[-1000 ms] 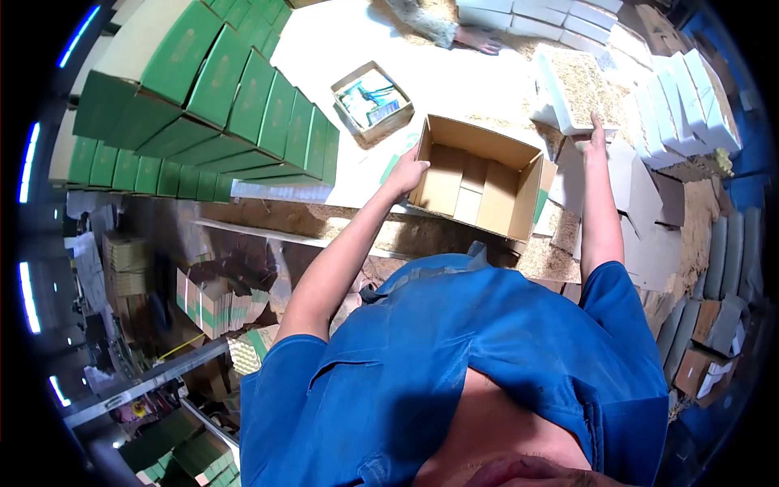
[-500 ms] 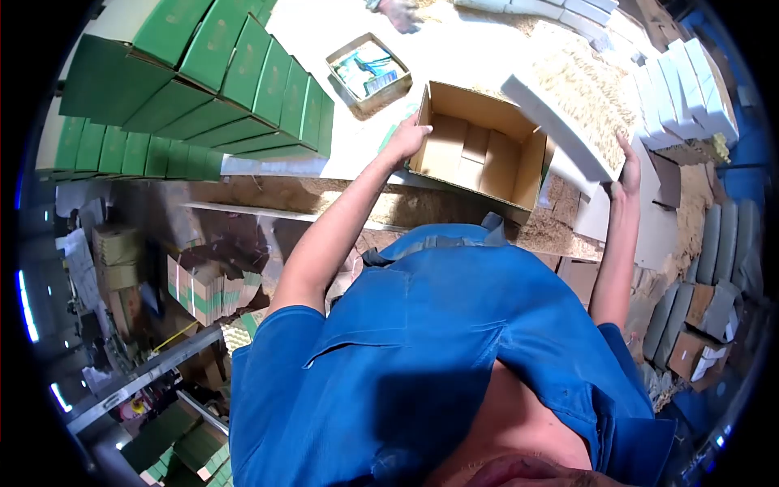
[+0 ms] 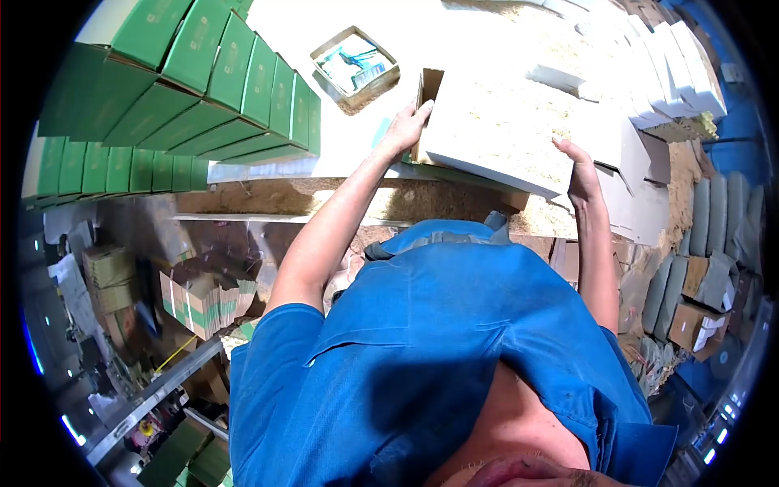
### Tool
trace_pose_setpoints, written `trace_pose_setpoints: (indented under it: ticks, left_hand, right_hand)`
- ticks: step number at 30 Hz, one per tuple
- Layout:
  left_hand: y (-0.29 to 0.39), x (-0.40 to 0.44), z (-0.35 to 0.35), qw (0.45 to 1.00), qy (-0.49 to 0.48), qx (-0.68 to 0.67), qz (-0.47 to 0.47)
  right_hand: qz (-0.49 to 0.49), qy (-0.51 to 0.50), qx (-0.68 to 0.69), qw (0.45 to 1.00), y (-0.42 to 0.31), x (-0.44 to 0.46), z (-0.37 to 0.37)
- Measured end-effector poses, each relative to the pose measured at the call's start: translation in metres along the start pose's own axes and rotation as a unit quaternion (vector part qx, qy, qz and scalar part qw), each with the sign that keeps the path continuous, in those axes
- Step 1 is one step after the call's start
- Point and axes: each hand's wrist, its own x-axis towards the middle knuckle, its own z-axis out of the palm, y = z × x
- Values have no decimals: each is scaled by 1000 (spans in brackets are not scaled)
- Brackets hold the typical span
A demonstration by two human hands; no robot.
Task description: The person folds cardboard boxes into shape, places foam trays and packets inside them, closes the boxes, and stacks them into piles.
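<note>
An open cardboard box [image 3: 428,81] sits on the bright worktop, mostly hidden under a white-sided block [image 3: 495,172] with a pale, grainy top. My left hand [image 3: 406,130] grips the box's left wall, thumb over the rim. At the block's right end, my right hand [image 3: 583,172] has its thumb over the top edge and its other fingers mostly hidden behind. The block lies across the box's mouth; glare hides how deep it sits.
Green boxes [image 3: 231,81] stand in rows at the left. A small open carton [image 3: 355,69] with blue-and-white items is beyond my left hand. White slabs [image 3: 677,69] lean at the right, near flat grey-white board [image 3: 629,195]. Folded cartons [image 3: 207,300] lie below left.
My right hand has brought the white block left and down from beside the cardboard box, tipping it flatter over the opening. My left hand stays on the box wall.
</note>
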Motion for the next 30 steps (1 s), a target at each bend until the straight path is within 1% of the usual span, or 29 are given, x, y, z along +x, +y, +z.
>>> trace_pose_setpoints:
  ticks: [1,2,3,5,7,8,9,10,11,13,14,15,17,18,19,20,21,23,24,25,27,28,29,30]
  left_hand:
    - [-1,0,1,1000,-1,-3,-2]
    - [-18,12,-2,999,-33,-4,-8]
    - [-24,16,-5,999,-35,-4,-8]
    - [-28,21,-9,993,-34,78,79]
    - [-24,16,-8,995,-32,59,69]
    - [-22,13,-7,998,-20,14,52]
    - [-20,13,-8,999,-9,-30,35]
    - [-27,22,-14,998,-52,17,0]
    - [-36,26,-14,998,-65,21,2]
    - [-35,20,-10,999,-2,-36,23]
    - [-36,20,-7,992,12,-117,-38]
    - [-32,18,-6,993,0,-111,-36]
    - [-22,16,-7,996,37,-77,14]
    - [-30,24,-10,996,27,-73,53]
    - [-23,22,-13,996,14,-66,55]
    - [-16,19,-15,976,91,69,183]
    - [-3,10,-13,916,164,195,310]
    - [47,-30,-10,845,141,365,364]
    - [53,-32,-11,813,52,439,379]
    - [61,-39,-6,770,-35,510,382]
    - [51,-39,6,722,-69,572,384]
    - [50,-35,7,714,-82,579,385]
    - [50,-31,10,708,-89,581,392]
    - [54,-30,13,723,-105,583,354]
  right_hand:
    - [-2,-29,-15,999,-1,-3,8]
    - [-55,60,-123,989,8,-5,27]
    - [-31,61,-110,992,19,10,15]
    - [-43,34,-39,998,23,17,19]
    - [-65,78,-97,990,22,23,34]
    - [-105,115,-80,985,24,18,49]
    - [-92,110,-53,988,28,23,49]
    - [-86,107,-48,989,30,25,51]
    - [-79,106,-42,990,33,28,52]
    - [-52,131,-156,978,53,48,37]
    - [-117,128,-164,971,69,63,28]
    - [-28,131,-196,971,64,64,25]
    - [-29,136,-200,970,69,70,22]
    - [-29,147,-191,970,72,71,22]
    - [-56,154,-211,964,75,70,23]
    - [-84,164,-232,955,76,70,23]
    - [-112,167,-243,949,74,65,26]
    - [-135,196,-281,930,79,65,26]
    - [-136,194,-265,935,86,70,23]
    - [-135,191,-250,939,84,68,25]
    - [-138,212,-307,917,72,56,35]
    - [-145,217,-341,903,75,63,36]
    - [-144,227,-334,903,77,67,35]
    - [-96,224,-365,899,67,59,42]
